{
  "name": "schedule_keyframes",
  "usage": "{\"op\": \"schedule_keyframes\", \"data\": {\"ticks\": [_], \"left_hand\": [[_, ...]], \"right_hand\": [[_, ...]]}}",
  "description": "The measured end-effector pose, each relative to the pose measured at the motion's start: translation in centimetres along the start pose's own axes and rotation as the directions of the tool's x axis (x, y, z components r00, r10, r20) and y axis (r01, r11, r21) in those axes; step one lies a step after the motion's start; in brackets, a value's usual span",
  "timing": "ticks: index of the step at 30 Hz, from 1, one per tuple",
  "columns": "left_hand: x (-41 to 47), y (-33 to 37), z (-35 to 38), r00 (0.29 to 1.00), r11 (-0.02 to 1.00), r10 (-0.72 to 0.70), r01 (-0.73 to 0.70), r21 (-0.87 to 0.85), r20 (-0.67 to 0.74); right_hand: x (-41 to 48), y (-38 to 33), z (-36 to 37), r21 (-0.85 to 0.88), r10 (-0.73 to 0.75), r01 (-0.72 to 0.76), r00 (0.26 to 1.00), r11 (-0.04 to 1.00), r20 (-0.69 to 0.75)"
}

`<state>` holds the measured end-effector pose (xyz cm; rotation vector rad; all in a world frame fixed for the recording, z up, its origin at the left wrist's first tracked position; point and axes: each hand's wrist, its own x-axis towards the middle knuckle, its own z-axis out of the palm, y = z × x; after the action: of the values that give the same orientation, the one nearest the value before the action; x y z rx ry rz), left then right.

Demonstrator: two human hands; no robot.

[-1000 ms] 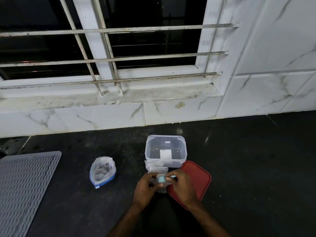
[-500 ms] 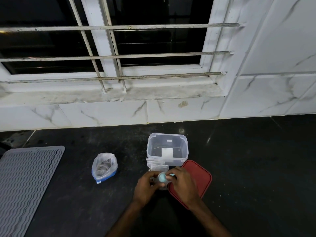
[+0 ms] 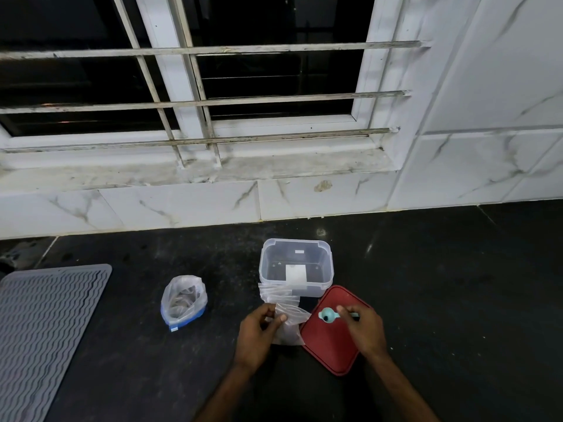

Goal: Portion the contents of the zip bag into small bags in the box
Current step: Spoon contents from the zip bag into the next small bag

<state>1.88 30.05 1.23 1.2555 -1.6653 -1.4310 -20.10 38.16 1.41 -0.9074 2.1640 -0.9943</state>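
Note:
A clear plastic box [image 3: 325,263] stands open on the dark counter. In front of it lies a stack of small clear bags [image 3: 275,293]. My left hand [image 3: 257,332] pinches one small clear bag [image 3: 289,322] at its top edge. My right hand [image 3: 364,330] holds a small light-blue scoop [image 3: 327,315] over the red lid [image 3: 330,348]. The zip bag [image 3: 183,301], with a blue bottom and brownish contents, stands open to the left, apart from both hands.
A grey ribbed mat [image 3: 45,324] covers the counter's left side. A marble-tiled wall [image 3: 182,205] and a barred window [image 3: 195,99] rise behind the box. Dark counter stretches to the right.
My hands have parted: the right hand drew the blue scoop rightward over the red lid, while the left hand kept the small bag.

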Motion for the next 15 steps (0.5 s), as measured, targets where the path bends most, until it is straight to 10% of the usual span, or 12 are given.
{"op": "schedule_keyframes", "data": {"ticks": [15], "left_hand": [[0.4, -0.2, -0.6, 1.0, 1.0, -0.006, 0.006, 0.009, 0.029]], "right_hand": [[-2.0, -4.6, 1.9, 0.355, -0.237, 0.213, 0.971, 0.91, 0.025]]}}
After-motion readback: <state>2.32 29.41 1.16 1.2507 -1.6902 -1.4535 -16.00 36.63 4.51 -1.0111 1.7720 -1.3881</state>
